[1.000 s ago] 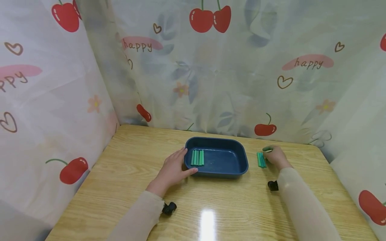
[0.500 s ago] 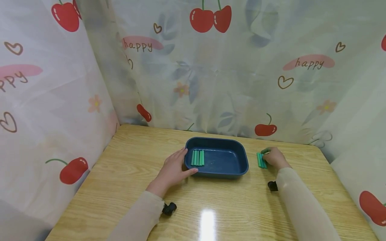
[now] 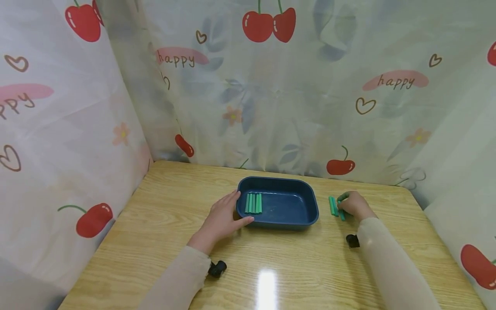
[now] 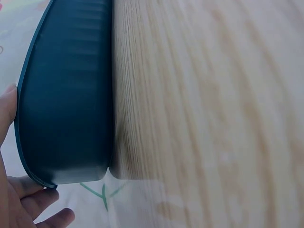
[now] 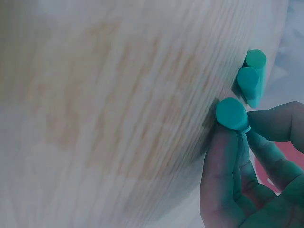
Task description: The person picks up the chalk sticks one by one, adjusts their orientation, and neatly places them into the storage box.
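A dark blue box (image 3: 286, 220) with rounded corners stands on the table. My left hand (image 3: 221, 217) grips its left end, the thumb over the front rim and the fingers at the left side. In the left wrist view the fingers meet the rim at the box's corner (image 4: 61, 95). Several green sticks (image 3: 253, 203) lie side by side in the box's left part. Right of the box, my right hand (image 3: 355, 206) pinches a short green stick (image 5: 231, 114) between thumb and fingers. Two more green sticks (image 5: 249, 78) lie close beside it on the table.
The wooden table (image 3: 294, 267) ends at the back against a cherry-printed cloth (image 3: 271, 107), which also hangs at both sides. A small black device (image 3: 218, 269) sits at the left wrist, another black device (image 3: 352, 240) at the right.
My right hand has taken hold of a green stick and drawn it slightly toward me, apart from the other two. The left hand and the box have not moved.
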`<state>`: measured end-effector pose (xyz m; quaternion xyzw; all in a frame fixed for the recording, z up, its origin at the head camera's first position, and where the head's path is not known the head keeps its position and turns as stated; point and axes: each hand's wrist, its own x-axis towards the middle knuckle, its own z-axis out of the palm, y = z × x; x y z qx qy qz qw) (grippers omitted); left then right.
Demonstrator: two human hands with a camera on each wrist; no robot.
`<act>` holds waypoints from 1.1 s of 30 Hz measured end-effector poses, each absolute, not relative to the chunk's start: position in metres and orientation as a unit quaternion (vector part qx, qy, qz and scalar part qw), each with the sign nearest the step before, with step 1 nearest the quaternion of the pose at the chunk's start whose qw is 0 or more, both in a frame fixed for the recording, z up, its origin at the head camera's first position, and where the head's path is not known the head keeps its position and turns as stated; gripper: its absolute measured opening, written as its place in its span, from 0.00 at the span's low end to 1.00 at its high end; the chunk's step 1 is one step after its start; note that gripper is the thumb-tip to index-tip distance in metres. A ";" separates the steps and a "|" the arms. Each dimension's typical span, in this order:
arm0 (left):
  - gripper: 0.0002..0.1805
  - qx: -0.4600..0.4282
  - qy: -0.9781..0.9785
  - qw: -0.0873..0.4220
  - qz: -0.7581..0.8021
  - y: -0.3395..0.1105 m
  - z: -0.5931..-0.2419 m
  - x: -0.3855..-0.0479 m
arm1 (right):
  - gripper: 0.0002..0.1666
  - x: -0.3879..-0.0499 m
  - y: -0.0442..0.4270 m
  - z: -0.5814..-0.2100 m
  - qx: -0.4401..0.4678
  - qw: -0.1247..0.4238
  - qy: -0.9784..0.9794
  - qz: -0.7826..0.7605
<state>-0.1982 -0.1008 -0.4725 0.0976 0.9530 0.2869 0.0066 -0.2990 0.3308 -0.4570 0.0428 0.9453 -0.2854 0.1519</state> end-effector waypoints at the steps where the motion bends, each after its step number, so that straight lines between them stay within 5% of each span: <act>1: 0.55 0.098 0.953 0.006 0.286 -0.101 -0.473 -0.198 | 0.24 -0.298 0.332 -0.457 0.043 0.151 0.944 -0.289; 33: 0.54 0.096 0.954 0.006 0.282 -0.101 -0.474 -0.199 | 0.31 -0.259 0.304 -0.409 0.028 0.131 0.872 -0.472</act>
